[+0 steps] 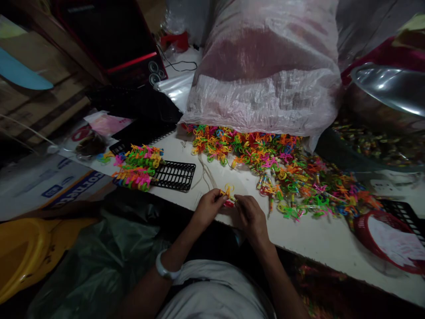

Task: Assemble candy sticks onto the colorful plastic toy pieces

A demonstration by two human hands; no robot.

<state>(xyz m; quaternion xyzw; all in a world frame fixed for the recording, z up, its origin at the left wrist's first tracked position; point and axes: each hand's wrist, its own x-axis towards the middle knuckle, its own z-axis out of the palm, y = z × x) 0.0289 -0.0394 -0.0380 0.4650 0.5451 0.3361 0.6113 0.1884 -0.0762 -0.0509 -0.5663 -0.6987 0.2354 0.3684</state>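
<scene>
Near the table's front edge my two hands meet over a small yellow-orange plastic toy piece (pixel 228 190). My left hand (pixel 209 206) pinches it between thumb and fingers. My right hand (pixel 250 217) is closed at its right end, on a small pale part whose kind I cannot make out. Something red shows just below the fingers. To the left lies a black slotted rack (pixel 177 175), with rows of colourful plastic pieces (pixel 141 170) along its left part. A large heap of similar bright pieces (pixel 285 177) spreads behind and right of my hands.
A big translucent sack (pixel 265 88) stands behind the heap. At the right are a red basket (pixel 368 226) with paper in it, a metal bowl (pixel 388 88) and a dark tub of small wrapped items. A dark-screened device (pixel 109 35) stands back left; a yellow chair (pixel 29 248) is front left.
</scene>
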